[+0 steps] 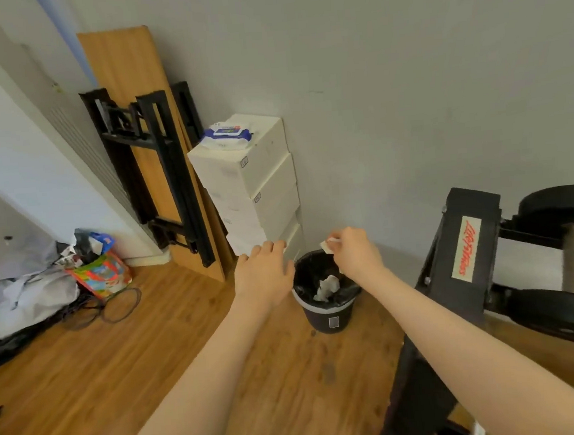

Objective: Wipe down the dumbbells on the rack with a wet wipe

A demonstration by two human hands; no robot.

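Seen from the head camera, both bare arms reach forward toward a small black bin (325,312) standing on the wooden floor (154,382) by the wall. The bin is lined with a dark bag and holds one crumpled white wipe (328,288) lying inside, near its middle.

The right hand (352,253) hangs just above the bin's far rim, fingers curled, pinching a small white wet wipe (327,246) at its fingertips. The left hand (265,270) hovers at about nine o'clock from the bin, palm down, fingers straight and relaxed, holding nothing.

At twelve o'clock from the bin, against the wall, stands a stack of white boxes (252,189). A blue and white pack of wipes (227,136) lies flat on the top box.

At three o'clock from the bin is the black rack (467,254), its side post carrying a label with red lettering. A dumbbell (570,253) sits on it, with dark ends and a pale grey handle, cut off by the right edge.

Far off at nine o'clock, a colourful bag (99,270) stuffed with papers sits on the floor beside a heap of grey cloth (27,289).
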